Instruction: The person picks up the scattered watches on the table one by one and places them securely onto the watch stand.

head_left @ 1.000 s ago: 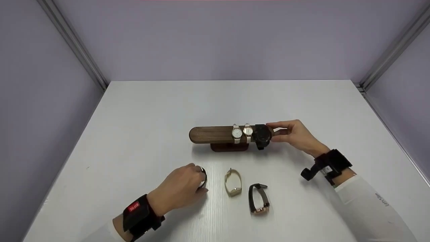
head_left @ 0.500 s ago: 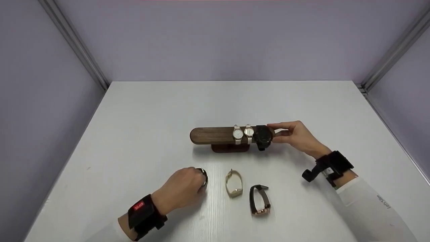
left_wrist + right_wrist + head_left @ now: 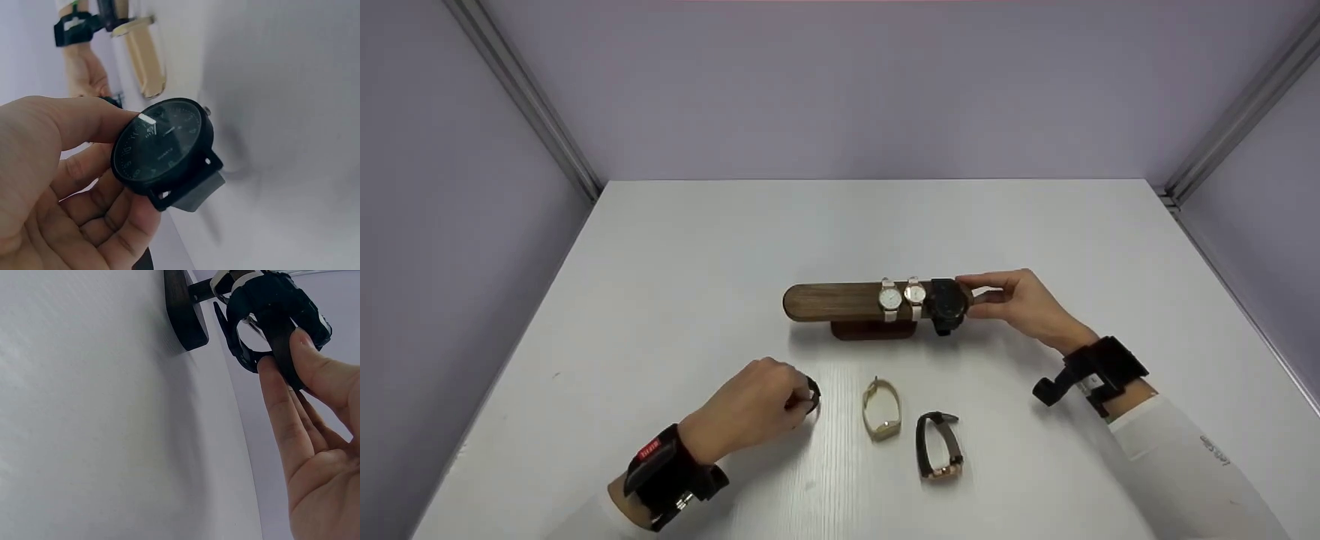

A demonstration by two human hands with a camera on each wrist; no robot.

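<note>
While L hand (image 3: 754, 409) pinches black watch (image 3: 163, 149) & R hand (image 3: 1024, 304) grips wooden stand (image 3: 829, 300), white table (image 3: 675, 262) sits betw lilac walls (image 3: 885, 82)

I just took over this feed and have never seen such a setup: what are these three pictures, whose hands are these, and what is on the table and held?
No machine here: a person works with bare hands, wearing three cameras. The wide picture comes from the head, looking down at a white table. The two close pictures come from cameras strapped on each wrist.

The left hand pinches a black watch, seen close in the left wrist view. The right hand grips the end of a wooden stand, beside a black watch on the bar; two white watches hang there too. On the table lie a gold watch and a dark-strapped watch.
</note>
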